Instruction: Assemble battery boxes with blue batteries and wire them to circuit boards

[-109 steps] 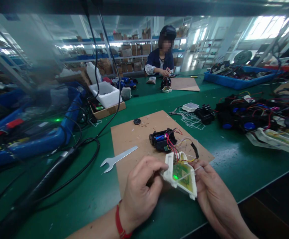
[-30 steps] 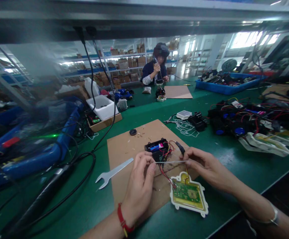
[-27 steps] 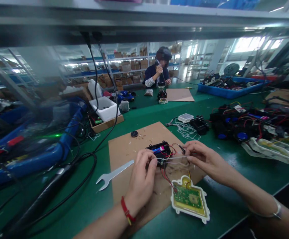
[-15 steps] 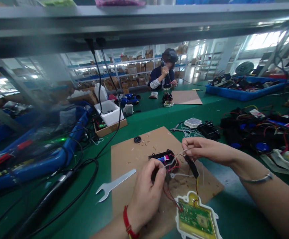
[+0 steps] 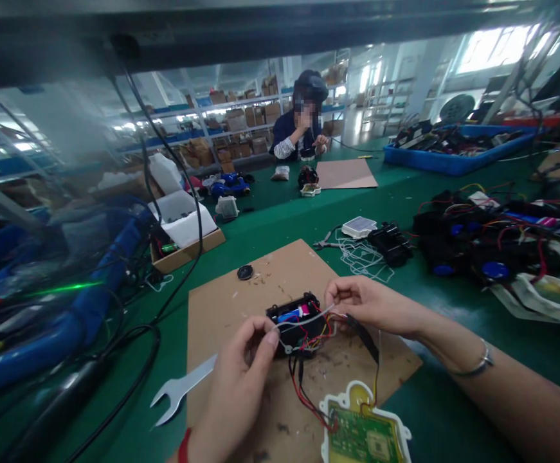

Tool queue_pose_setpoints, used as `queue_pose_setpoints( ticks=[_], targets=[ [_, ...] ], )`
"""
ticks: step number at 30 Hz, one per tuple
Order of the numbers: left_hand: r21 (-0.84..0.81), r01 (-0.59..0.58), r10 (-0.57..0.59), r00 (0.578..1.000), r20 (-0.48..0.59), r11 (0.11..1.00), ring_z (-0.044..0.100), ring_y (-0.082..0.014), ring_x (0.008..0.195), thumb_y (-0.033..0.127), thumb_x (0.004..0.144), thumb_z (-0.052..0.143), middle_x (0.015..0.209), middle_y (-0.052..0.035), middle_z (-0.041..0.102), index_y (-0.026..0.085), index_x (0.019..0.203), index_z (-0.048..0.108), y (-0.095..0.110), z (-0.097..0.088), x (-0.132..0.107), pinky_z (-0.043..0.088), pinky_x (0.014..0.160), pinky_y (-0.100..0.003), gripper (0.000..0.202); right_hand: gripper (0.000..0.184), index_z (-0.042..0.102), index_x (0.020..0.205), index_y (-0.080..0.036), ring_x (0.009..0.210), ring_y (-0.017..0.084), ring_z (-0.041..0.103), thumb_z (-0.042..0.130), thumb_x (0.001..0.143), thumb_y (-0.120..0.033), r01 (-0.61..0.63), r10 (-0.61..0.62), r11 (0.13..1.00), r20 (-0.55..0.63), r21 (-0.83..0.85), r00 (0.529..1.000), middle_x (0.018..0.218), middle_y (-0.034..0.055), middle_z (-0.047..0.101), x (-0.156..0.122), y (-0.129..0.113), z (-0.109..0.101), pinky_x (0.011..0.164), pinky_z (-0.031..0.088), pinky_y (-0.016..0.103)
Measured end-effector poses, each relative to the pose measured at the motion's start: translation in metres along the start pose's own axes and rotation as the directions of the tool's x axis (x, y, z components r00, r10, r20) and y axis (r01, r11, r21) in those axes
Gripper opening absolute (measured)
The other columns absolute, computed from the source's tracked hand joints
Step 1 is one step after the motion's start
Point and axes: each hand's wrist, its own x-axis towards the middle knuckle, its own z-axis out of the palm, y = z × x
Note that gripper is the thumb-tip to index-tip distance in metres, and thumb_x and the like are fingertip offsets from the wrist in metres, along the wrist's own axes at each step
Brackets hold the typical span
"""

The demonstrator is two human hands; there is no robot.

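My left hand (image 5: 243,379) pinches one end of a thin whitish cord (image 5: 303,323), and my right hand (image 5: 369,302) grips the other part, so the cord runs between them. Just behind the cord lies a black housing (image 5: 272,313) with a blue cell (image 5: 288,316) and red, yellow and black wires. From it, wires run to a green circuit board (image 5: 364,437) set in a white-rimmed case nearer to me. A black-sleeved wire bundle (image 5: 364,337) hangs below my right hand. My right fingertips partly hide what they hold.
A brown board (image 5: 212,302) lies beneath, with a flat wrench (image 5: 178,389) and a black round part (image 5: 245,272). Coiled white cord (image 5: 359,254) and black housings (image 5: 482,251) lie to the right. Blue bins (image 5: 458,157) stand around; a person (image 5: 287,138) sits opposite.
My hands have moved apart and slightly lower, drawing the cord into a longer span over the black housing. The whole view has shifted, so the bench items appear further left.
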Motion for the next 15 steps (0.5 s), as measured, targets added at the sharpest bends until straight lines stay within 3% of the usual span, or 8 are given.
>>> queue_pose_setpoints(
  ticks=[5,12,15],
  targets=[
    [-0.132,0.089,-0.089,0.996,0.01,0.987,0.055,-0.014,0.072,0.036,0.082,0.056,0.078,-0.0008,0.058,0.017,0.085,0.055,-0.001,-0.005,0.009,0.044,0.065,-0.024,0.019,0.025,0.053,0.078,-0.017,0.057,0.009,0.053,0.072,0.071,-0.032,0.012,0.009,0.989,-0.143,0.145,0.99,0.067,-0.0021,0.057,0.005,0.009,0.012,0.056,0.042,0.024],
    [0.136,0.056,-0.062,0.997,0.036,0.989,0.055,-0.0139,0.071,0.036,0.086,0.051,0.078,0.0003,0.058,0.019,0.084,0.056,-0.007,-0.006,0.004,0.043,0.064,-0.025,0.018,0.023,0.051,0.073,-0.018,0.057,0.011,0.053,0.072,0.066,-0.023,-0.004,-0.007,0.998,-0.178,-0.058,0.984,0.063,-0.0011,0.058,0.011,0.022,0.009,0.054,0.041,0.025],
    [0.138,0.029,-0.031,0.999,0.014,0.99,0.054,-0.0134,0.07,0.036,0.086,0.052,0.075,0.0012,0.055,0.02,0.082,0.055,-0.009,-0.006,0.005,0.043,0.062,-0.024,0.017,0.02,0.053,0.073,-0.018,0.059,0.011,0.053,0.072,0.067,-0.023,0.043,-0.062,0.993,-0.18,-0.107,0.982,0.065,-0.0005,0.058,0.01,0.021,0.009,0.056,0.041,0.026]
  ],
)
